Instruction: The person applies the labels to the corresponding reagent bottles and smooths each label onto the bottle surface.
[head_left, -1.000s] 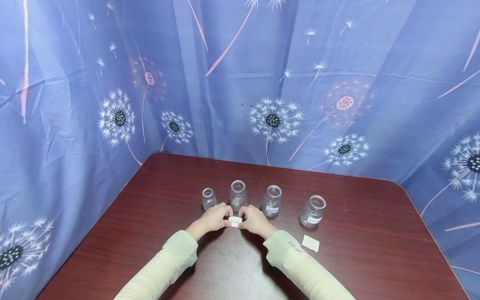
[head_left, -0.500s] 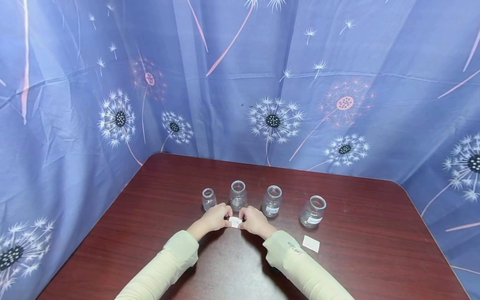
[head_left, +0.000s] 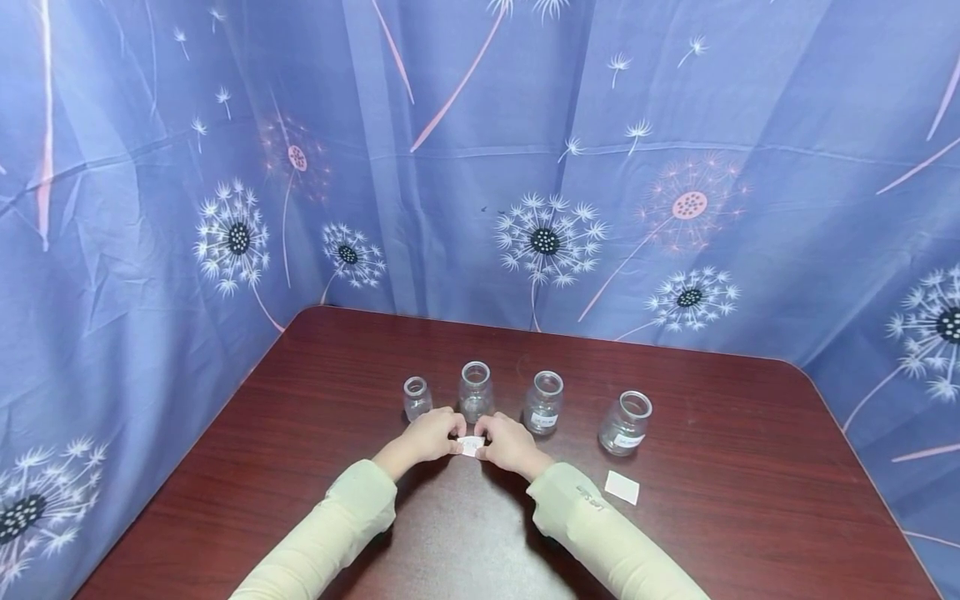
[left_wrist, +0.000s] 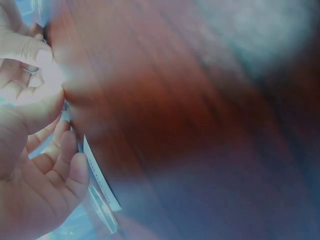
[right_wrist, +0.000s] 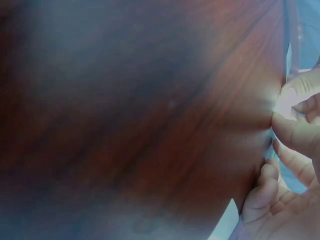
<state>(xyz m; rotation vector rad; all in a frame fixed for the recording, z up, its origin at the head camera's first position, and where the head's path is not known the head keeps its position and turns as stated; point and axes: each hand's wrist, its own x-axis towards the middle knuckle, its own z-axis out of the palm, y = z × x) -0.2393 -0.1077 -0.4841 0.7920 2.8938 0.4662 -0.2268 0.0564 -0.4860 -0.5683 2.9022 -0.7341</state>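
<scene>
Between my two hands a small white paper label with faint dark marks is held just above the table. My left hand pinches its left end between thumb and fingertips; my right hand pinches the right end the same way. Right behind the label stands a clear glass jar. To its left is a smaller glass jar, partly covered by my left hand. In the right wrist view the label is a bright, overexposed patch between the thumbs.
Two more glass jars, one right of centre and one farther right, bear white labels. A blank-looking white slip lies near the rightmost jar. Beyond the dark red table hangs a blue dandelion curtain.
Both hands stay in place with the label between them; its tilt shifts very slightly. The jars and the other slip have not moved.
</scene>
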